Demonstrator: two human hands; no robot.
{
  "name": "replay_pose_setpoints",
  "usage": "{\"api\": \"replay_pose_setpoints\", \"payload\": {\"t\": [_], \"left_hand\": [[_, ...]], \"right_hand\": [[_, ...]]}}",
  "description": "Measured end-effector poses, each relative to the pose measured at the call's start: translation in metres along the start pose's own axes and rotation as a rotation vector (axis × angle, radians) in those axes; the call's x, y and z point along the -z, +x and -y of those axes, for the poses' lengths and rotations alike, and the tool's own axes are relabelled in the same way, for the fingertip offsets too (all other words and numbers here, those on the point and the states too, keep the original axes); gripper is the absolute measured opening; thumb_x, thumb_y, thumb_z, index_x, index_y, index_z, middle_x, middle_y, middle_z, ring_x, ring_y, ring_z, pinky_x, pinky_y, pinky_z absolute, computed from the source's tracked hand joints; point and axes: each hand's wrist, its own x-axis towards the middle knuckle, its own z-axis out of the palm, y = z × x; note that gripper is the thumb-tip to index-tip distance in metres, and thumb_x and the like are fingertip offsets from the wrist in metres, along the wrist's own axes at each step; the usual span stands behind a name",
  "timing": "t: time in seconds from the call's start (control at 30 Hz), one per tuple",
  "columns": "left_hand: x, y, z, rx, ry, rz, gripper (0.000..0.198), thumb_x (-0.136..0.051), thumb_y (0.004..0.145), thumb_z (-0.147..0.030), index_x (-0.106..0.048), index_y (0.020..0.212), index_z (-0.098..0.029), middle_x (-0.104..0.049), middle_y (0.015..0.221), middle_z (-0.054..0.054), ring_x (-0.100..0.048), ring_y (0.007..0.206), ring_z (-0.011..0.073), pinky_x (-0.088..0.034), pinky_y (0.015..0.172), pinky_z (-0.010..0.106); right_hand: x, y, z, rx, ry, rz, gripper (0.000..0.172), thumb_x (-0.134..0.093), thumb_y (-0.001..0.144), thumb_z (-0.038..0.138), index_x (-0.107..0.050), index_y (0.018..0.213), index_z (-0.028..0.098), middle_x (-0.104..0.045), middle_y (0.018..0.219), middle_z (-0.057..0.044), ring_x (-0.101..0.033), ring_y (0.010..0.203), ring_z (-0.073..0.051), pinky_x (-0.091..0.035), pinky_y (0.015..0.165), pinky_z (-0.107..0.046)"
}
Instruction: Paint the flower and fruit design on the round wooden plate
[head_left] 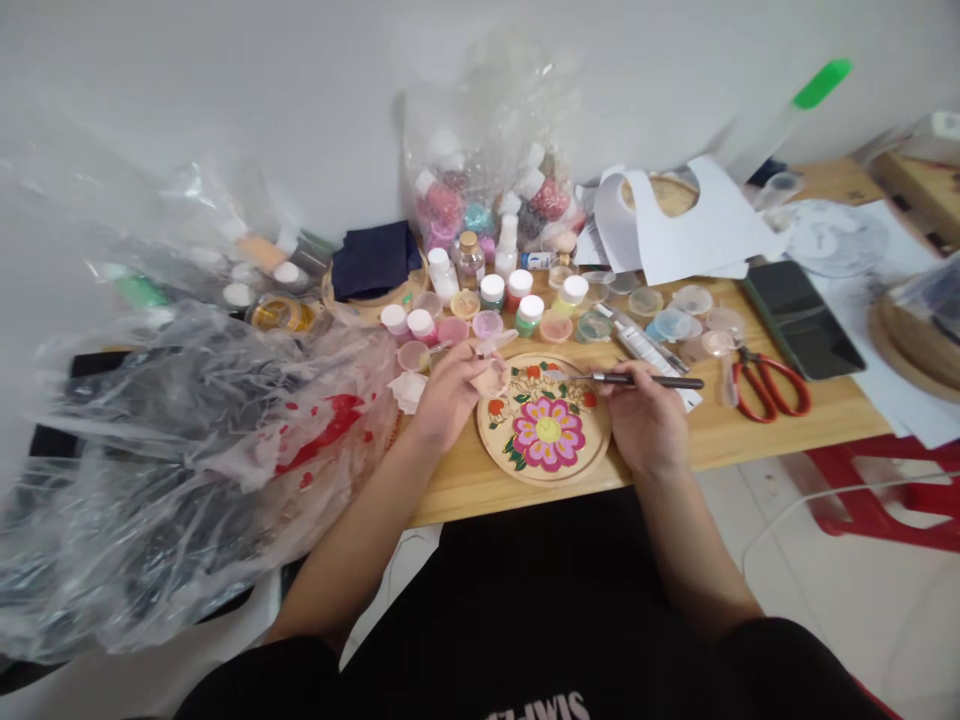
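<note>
My left hand is closed on a small clear plastic cup with a pale peach filling, tilted over the left edge of a round wooden plaque. On the plaque is a pink flower with a yellow centre, green leaves and orange-red shapes outlined in gold. In my right hand is a palette knife with a dark handle, gripped between thumb and fingers. Its thin metal blade points left above the plaque's upper part. Whether the blade touches the cup or the plaque I cannot tell.
Small paint jars and plastic cups crowd behind the plaque. Red-handled scissors, a metal tube and a phone lie to the right. Crumpled plastic sheeting covers the left side. A red stool stands below.
</note>
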Motion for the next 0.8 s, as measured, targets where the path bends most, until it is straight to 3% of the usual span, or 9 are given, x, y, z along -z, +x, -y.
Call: {"api": "replay_pose_setpoints", "payload": {"t": [0.13,0.37,0.57,0.8], "left_hand": [[-0.001,0.0,-0.001,0.017,-0.045,0.029,0.015,-0.07,0.066,-0.025,-0.066,0.077,-0.016,-0.066,0.073,0.002,-0.064,0.071,0.0157,-0.051,0.066,0.029],[0.004,0.001,0.0,0.001,-0.013,0.057,0.014,-0.07,0.066,-0.027,-0.069,0.076,-0.017,-0.064,0.071,0.003,-0.068,0.079,0.0213,-0.056,0.075,0.036],[0.008,-0.001,-0.008,-0.051,0.008,0.05,0.015,-0.075,0.067,-0.029,-0.071,0.074,-0.017,-0.064,0.073,0.002,-0.059,0.065,0.0144,-0.051,0.063,0.03],[-0.013,-0.01,-0.032,-0.051,-0.057,0.054,0.012,-0.068,0.073,-0.03,-0.07,0.074,-0.019,-0.062,0.073,0.002,-0.052,0.057,0.0107,-0.052,0.062,0.03]], "right_hand": [[0.003,0.002,-0.001,-0.002,-0.013,0.052,0.023,-0.086,0.073,0.046,-0.076,0.074,0.025,-0.072,0.071,0.002,-0.063,0.061,-0.013,-0.056,0.068,-0.03],[0.002,0.003,-0.001,-0.009,0.016,0.045,0.019,-0.084,0.073,0.042,-0.075,0.074,0.025,-0.071,0.071,0.002,-0.062,0.061,-0.012,-0.054,0.066,-0.029],[-0.002,0.001,0.002,-0.063,0.04,0.013,0.01,-0.079,0.067,0.033,-0.075,0.07,0.024,-0.072,0.069,0.002,-0.062,0.06,-0.013,-0.053,0.062,-0.029],[-0.005,-0.002,0.002,-0.059,0.09,-0.014,0.009,-0.074,0.068,0.031,-0.075,0.072,0.023,-0.07,0.068,0.001,-0.062,0.062,-0.014,-0.054,0.068,-0.032]]}}
